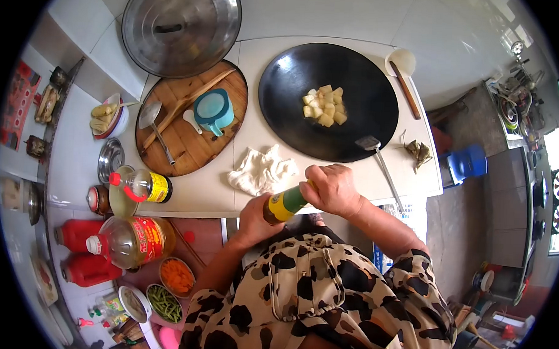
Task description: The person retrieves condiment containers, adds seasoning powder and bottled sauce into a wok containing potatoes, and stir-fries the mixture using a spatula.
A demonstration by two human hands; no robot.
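Note:
In front of my body I hold a bottle [284,204] with a yellow and green label, tilted with its neck to the upper right. My left hand [257,220] is wrapped round its lower part. Closed over the neck end is my right hand [333,190], which hides the cap. Just beyond the hands lies a crumpled white cloth [264,169]. A large black wok [282,94] stands past it, with pale cubed pieces of food [325,106] in its middle. A metal spatula [383,166] rests on the wok's near right rim, its handle pointing towards me.
A round wooden board [194,144] at the left bears a teal lidded container [214,109], a spoon and another spatula. Behind it leans a big metal lid [179,42]. A dark sauce bottle [150,186] and an oil jug [135,241] stand left, near bowls of cut carrots [177,275] and green beans [164,303].

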